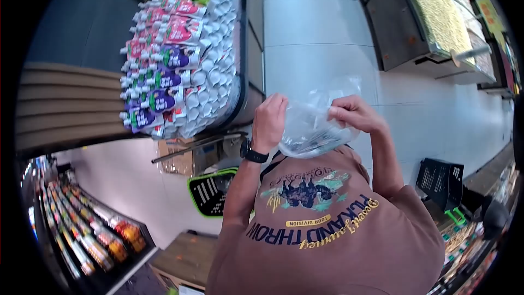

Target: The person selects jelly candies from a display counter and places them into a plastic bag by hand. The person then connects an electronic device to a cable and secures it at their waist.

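Note:
A clear plastic bag [311, 131] hangs between my two hands, in front of my brown printed shirt. My left hand [269, 123] pinches its left edge, fingers closed, with a black watch on that wrist. The fingers of my right hand [355, 114] are closed on the bag's upper right part. The plastic bulges below and between the hands, and some of it sticks up above them. Dark streaks show through the bag; whether something lies inside I cannot tell.
Pink and purple pouches [169, 54] stand on a display at the left, with green fruit behind. A black basket with a green rim [210, 192] is at lower left, another black basket [440, 181] at right. A bin of pale grain [431, 8] stands upper right.

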